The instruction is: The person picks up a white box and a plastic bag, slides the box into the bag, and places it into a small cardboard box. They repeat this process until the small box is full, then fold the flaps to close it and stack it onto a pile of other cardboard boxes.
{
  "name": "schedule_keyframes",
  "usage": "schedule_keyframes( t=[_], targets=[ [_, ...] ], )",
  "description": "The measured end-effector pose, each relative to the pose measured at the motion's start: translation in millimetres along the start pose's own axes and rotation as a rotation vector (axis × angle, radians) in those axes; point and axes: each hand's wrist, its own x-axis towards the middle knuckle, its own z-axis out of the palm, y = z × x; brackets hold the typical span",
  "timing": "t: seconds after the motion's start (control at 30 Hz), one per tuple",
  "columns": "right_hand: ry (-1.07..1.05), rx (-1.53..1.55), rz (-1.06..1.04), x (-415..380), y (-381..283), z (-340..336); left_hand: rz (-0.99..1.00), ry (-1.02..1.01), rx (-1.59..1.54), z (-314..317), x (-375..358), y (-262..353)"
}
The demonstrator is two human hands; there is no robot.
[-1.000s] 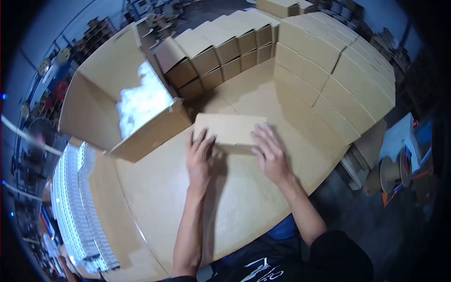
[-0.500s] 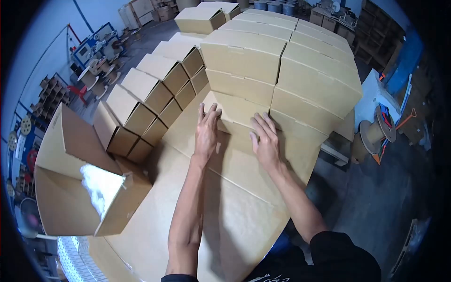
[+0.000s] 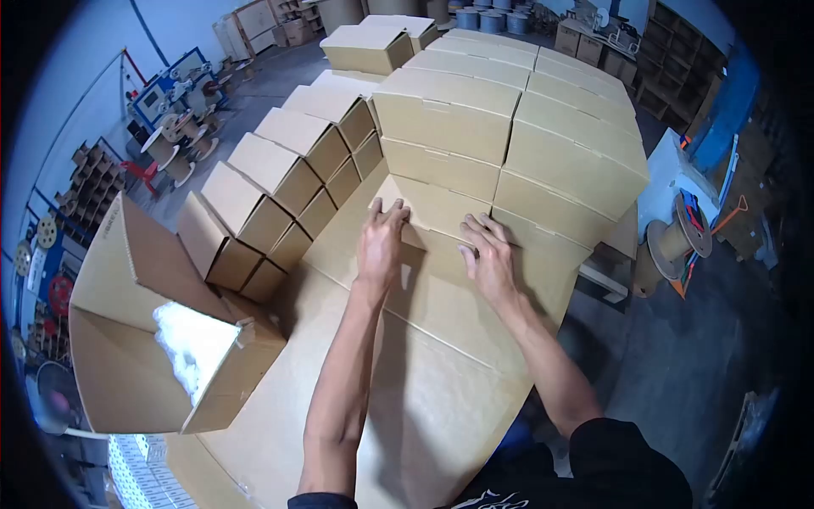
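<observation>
My left hand rests its fingertips on the top of a closed brown cardboard box, low at the foot of the stacked boxes. Near that box's right end, my right hand touches the front top edge with fingers bent slightly and thumb apart. Both hands are open and hold nothing. Directly behind the low box rises a stack of closed cardboard boxes. A flat sheet of brown cardboard lies beneath my forearms.
Stacked narrow boxes run along the left side. An open carton with white packing material stands at the near left. To the right are a cable spool and the floor. Machines and shelves line the background.
The camera view has shifted slightly, so the scene sits a little lower and further right. Both hands stay on the low box, with little change in their pose.
</observation>
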Motion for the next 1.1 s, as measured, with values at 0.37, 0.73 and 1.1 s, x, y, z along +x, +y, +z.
schedule_keyframes(
  t=[0.37,0.73,1.1],
  targets=[
    [-0.394,-0.324,0.032,43.3,-9.6,-5.5,0.003,-0.202,0.178,-3.9,16.1,34.9],
    [-1.001,0.08,-0.48,205.0,-74.9,-71.0,0.031,0.088,0.115,-111.9,158.6,4.0],
    [-0.273,-0.174,-0.176,434.6,-11.9,32.5,-0.062,-0.312,0.362,-16.2,271.9,-94.1]
  ],
)
